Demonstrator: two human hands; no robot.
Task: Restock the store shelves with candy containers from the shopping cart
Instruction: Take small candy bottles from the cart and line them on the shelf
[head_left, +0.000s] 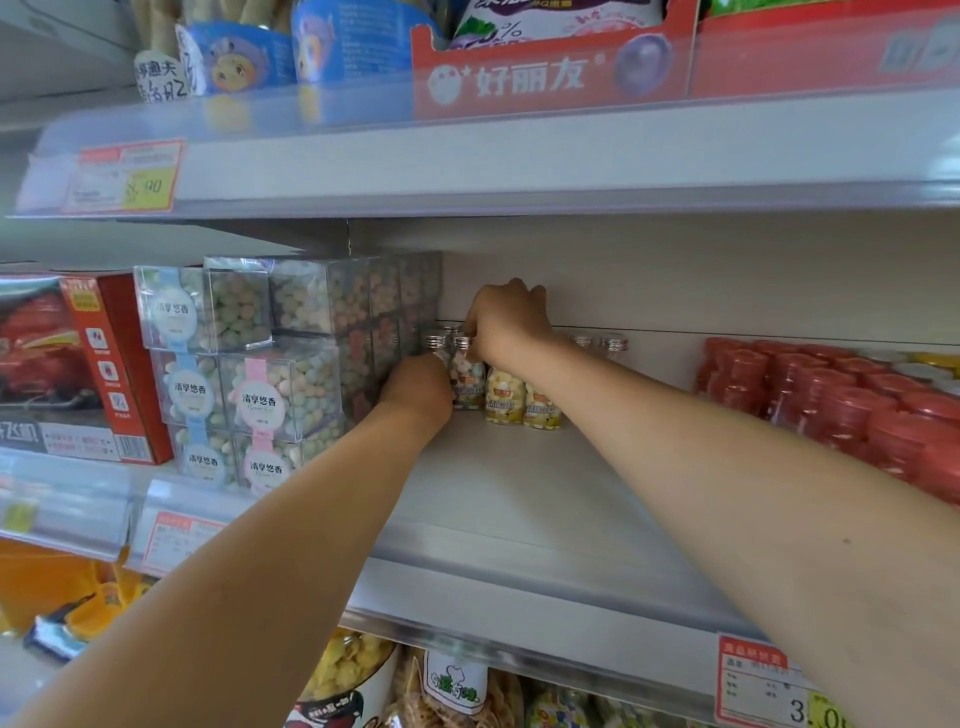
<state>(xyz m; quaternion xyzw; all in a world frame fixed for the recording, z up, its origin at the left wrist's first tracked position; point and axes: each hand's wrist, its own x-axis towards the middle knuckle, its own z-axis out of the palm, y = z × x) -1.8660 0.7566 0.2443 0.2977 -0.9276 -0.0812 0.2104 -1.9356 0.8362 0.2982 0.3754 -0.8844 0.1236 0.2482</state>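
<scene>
Hands: 2, mid-frame.
Left hand (415, 387): fingers hidden, grip unclear.
Right hand (506, 322): pinching jar cap (462, 342).
Yellow jars (522, 402): 2.

The left hand (415, 387) and right hand (506, 322) partly hide the jars (467, 374); price tag (124, 176) print is blurred.

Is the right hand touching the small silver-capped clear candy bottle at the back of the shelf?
Touching. The head view shows the right hand with fingertips closed on the silver cap of the candy bottle.

Clear candy bottles (469, 375), ridged metallic caps (435, 341)
</scene>
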